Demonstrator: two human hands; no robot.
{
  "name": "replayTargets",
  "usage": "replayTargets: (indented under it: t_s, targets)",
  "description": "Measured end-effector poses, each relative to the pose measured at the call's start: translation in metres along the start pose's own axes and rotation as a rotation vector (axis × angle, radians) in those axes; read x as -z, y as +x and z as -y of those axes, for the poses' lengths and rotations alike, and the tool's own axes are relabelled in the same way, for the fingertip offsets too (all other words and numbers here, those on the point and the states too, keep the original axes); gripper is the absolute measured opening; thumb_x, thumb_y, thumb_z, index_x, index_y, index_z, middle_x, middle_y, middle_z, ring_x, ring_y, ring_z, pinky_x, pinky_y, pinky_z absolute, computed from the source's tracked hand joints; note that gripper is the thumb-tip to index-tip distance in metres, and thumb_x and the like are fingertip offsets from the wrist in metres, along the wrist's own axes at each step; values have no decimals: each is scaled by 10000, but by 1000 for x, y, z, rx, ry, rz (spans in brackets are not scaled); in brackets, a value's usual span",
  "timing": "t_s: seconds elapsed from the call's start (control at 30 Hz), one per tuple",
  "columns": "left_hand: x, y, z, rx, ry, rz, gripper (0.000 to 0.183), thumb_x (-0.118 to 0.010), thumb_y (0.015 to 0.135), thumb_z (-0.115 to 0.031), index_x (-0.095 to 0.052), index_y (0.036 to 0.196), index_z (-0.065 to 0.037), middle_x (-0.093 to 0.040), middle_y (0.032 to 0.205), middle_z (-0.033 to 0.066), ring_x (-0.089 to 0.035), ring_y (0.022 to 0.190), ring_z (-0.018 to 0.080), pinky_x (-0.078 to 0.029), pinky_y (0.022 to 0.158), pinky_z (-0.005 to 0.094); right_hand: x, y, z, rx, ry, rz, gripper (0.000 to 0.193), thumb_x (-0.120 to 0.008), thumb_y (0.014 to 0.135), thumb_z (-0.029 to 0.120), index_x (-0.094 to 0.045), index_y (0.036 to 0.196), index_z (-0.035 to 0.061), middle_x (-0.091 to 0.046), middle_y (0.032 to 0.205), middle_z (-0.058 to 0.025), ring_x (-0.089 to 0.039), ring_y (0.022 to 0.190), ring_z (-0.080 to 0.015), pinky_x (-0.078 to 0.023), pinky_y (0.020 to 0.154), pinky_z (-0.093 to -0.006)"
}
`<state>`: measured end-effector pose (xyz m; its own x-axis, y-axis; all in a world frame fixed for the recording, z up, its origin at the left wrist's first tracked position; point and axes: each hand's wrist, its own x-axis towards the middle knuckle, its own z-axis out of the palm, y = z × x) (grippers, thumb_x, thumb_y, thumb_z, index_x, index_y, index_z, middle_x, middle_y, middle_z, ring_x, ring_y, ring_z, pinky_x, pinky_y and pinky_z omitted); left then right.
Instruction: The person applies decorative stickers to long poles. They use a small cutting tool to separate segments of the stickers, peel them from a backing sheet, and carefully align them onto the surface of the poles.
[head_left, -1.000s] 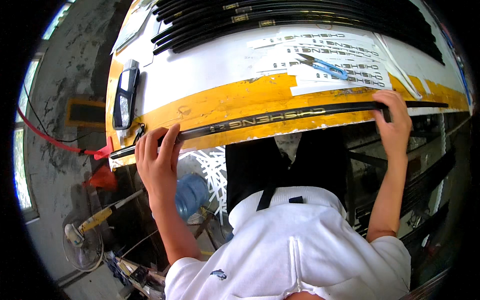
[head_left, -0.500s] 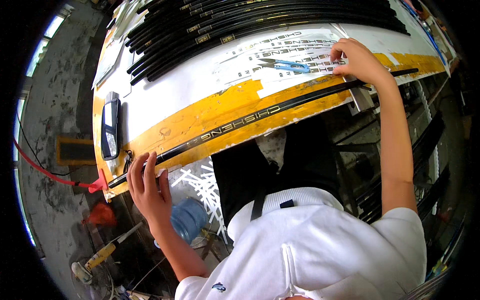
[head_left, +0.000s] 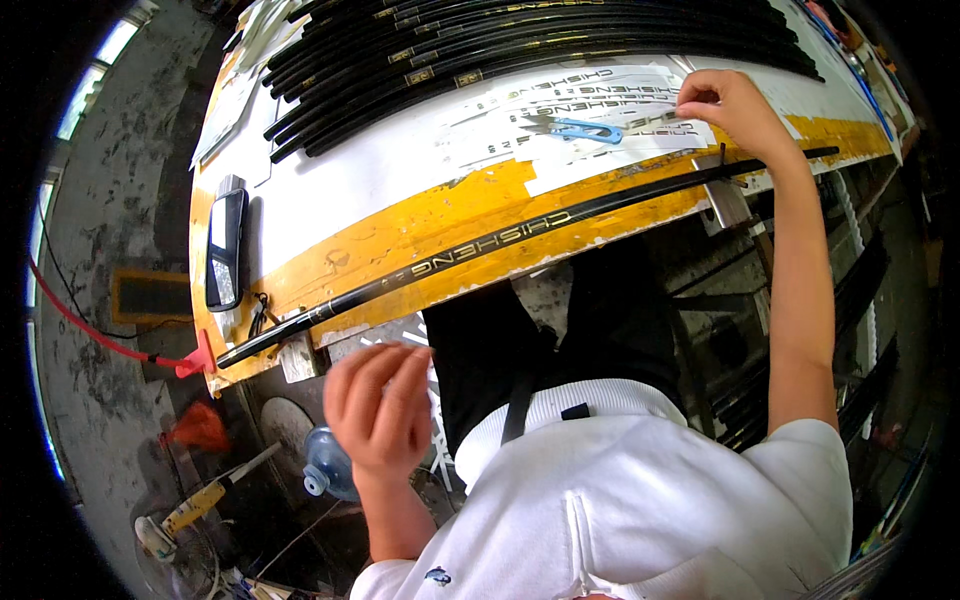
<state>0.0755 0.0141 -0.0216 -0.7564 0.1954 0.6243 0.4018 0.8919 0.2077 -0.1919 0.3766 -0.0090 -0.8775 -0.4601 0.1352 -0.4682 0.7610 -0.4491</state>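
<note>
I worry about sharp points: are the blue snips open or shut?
Open: the snips show their two dark tips spread apart.

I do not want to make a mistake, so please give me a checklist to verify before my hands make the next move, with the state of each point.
1. Single black rod lies along the near edge of the table: ok.
2. Left hand is off the rod: ok, it is curled in front of the table edge.
3. Right hand is at the printed sheets: ok.
4. Right fingertips grip only one piece: cannot tell.
5. Printed sheets are free of tools: not ok, blue-handled snips lie on them.
6. Rod pile is apart from the single rod: ok.
</note>
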Motion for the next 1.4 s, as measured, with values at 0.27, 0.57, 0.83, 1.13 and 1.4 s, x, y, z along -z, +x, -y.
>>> replayTargets:
  t_s: [0.27,0.57,0.83,1.13,1.4]
  targets:
    - [-29,10,-63,231,-1129,553,538,-765,765,-169,-560,1232,3,-591,1171,185,-607,1041,294,-522,807,379,49,-67,104,-58,109,-395,64,-646,825,99,-644,842,37,-604,706,10,-529,630,-49,-386,560,-200]
    - [-60,30,-77,629,-1859,-79,581,-274,1024,-390,-328,1405,46,-355,1450,218,-455,1259,271,-353,1059,428,-22,-119,162,-213,1097,56,204,-631,794,-52,-654,995,-28,-663,816,-60,-603,738,-91,-472,589,-222]
    - [-56,36,-98,701,-2019,-16,566,-329,1027,-259,-113,1500,-34,-276,1492,231,-312,1373,301,-264,1112,424,-52,-130,182,-96,953,-34,300,-670,777,-51,-649,1073,-9,-648,806,-78,-609,663,-120,-479,599,-225]
    - [-50,39,-112,777,-2027,-8,521,-290,1038,-163,-88,1495,-14,-287,1480,235,-292,1384,281,-267,1122,395,-72,-129,169,420,268,-422,484,-694,665,-90,-634,1140,-20,-531,782,-69,-524,652,-201,-460,576,-288]
    - [-53,34,-111,791,-2038,-26,508,-305,1033,-145,-124,1486,-4,-306,1472,227,-296,1380,281,-261,1132,401,-71,-134,166,500,125,-446,429,-742,632,-59,-680,1055,-25,-578,807,-70,-539,680,-206,-443,571,-290]
